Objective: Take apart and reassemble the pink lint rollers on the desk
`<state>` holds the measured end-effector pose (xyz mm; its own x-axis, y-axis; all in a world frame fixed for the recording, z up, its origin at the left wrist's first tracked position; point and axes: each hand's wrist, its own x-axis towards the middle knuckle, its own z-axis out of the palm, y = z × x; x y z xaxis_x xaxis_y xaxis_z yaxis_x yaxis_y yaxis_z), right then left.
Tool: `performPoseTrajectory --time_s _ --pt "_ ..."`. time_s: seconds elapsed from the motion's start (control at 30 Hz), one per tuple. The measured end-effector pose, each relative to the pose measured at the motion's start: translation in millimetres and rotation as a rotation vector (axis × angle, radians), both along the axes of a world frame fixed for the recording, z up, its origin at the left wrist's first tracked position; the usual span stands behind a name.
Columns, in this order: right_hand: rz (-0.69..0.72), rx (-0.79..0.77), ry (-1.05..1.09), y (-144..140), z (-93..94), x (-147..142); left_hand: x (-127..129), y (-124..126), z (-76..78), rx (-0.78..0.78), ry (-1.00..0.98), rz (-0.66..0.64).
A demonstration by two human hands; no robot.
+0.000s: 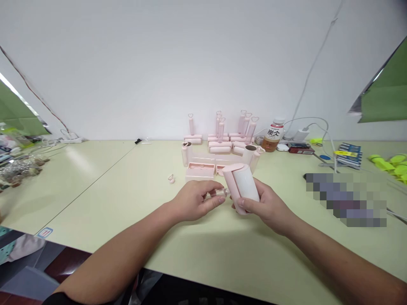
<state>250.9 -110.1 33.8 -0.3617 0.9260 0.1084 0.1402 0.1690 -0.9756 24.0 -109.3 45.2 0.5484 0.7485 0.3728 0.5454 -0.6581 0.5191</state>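
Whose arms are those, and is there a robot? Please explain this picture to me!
There's no robot here, just a person's two bare hands. The camera is worn on their head, so you look forward and down. The left hand holds a small clear piece. The right hand holds a rounded pink-and-white object. On the pale green table, beyond the hands, are pink tubes with heart-shaped tops and a pink box. A drink bottle stands near the wall. The part covered in squares is hidden, so I can't tell what's there.
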Motion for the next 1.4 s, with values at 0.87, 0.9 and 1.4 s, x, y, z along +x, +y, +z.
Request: performPoseTrajectory --time_s 0.87,0.9,1.4 --pt "0.025 -0.207 -0.039 -8.2 -9.6 -10.5 5.3 -0.9 -6.6 -0.008 -0.035 0.014" --pt "0.026 -0.207 -0.034 -7.9 -9.2 -9.9 6.2 -1.2 -7.5 -0.016 -0.053 0.017" --pt "0.162 0.104 0.037 -9.3 -19.9 -14.2 29.8 -4.6 -20.2 -0.458 -0.617 -0.040"
